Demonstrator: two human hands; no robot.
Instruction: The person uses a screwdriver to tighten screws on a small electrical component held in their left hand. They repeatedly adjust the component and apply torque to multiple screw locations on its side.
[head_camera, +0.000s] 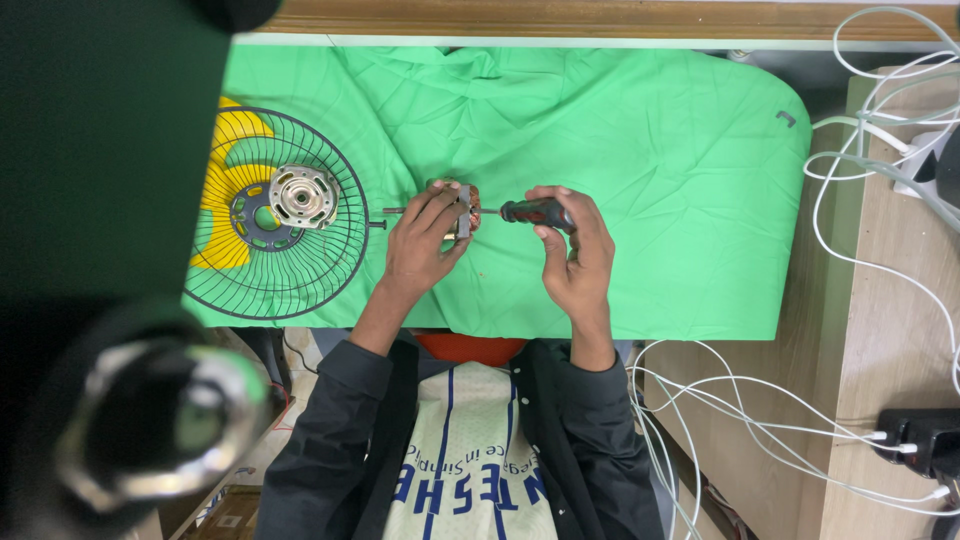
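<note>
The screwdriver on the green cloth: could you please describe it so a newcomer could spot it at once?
Start at the green cloth covering the table. At its middle, the right hand holds the screwdriver level, tip toward the small motor in the left hand. Its black-and-red handle is unique there.

This looks like a small fix-it workshop. Left of my fingers (437, 203) lies a wire fan cage (300, 270) on a green cloth (650, 150). Far right of them, white cables (880, 150) cross a wooden bench (890, 330).
</note>
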